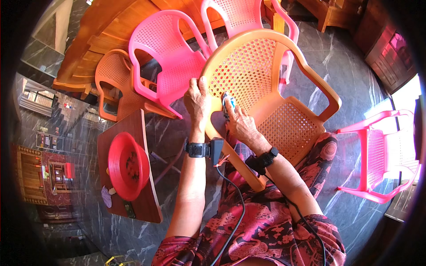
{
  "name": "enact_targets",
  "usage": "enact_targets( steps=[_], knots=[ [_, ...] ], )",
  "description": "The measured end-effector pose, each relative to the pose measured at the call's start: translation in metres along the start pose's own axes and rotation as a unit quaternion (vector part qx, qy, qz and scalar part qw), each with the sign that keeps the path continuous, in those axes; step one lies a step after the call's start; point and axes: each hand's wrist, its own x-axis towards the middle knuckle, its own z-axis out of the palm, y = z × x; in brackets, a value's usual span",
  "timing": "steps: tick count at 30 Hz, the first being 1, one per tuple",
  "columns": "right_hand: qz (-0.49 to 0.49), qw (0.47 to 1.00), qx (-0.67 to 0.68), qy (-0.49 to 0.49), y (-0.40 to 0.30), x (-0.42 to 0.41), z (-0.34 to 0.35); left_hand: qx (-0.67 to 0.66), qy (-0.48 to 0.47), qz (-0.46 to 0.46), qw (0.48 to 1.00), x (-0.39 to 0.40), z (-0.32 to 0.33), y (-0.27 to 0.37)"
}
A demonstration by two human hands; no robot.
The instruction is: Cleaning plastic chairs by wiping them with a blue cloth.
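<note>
An orange-brown plastic armchair (pixel 246 66) with a perforated back and seat leans across my lap, tilted. My left hand (pixel 198 99) grips the rim of its backrest on the left side, thumb on top. Against the lower left part of the perforated back, my right hand (pixel 240 121) presses a crumpled blue and white cloth (pixel 229 101) under its fingers. Both wrists wear black straps with devices, and cables run from them over my patterned clothes.
A brown table (pixel 151 199) at the left carries a red plastic basin (pixel 114 166) and a pale purple cloth (pixel 106 197). Pink chairs (pixel 163 40) and another brown chair (pixel 113 69) stand beyond, by wooden furniture (pixel 109 30). A further pink chair (pixel 376 159) is at the right.
</note>
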Motion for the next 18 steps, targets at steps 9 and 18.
enact_targets(
  steps=[9,18],
  knots=[
    [0.031,0.998,0.043,-0.028,0.017,0.001,0.005,0.02,-0.005,-0.009,1.0,-0.001,0.001,0.002],
    [0.065,0.987,0.141,-0.042,0.034,0.006,0.004,0.023,0.004,0.011,1.0,0.0,0.002,-0.001]
  ],
)
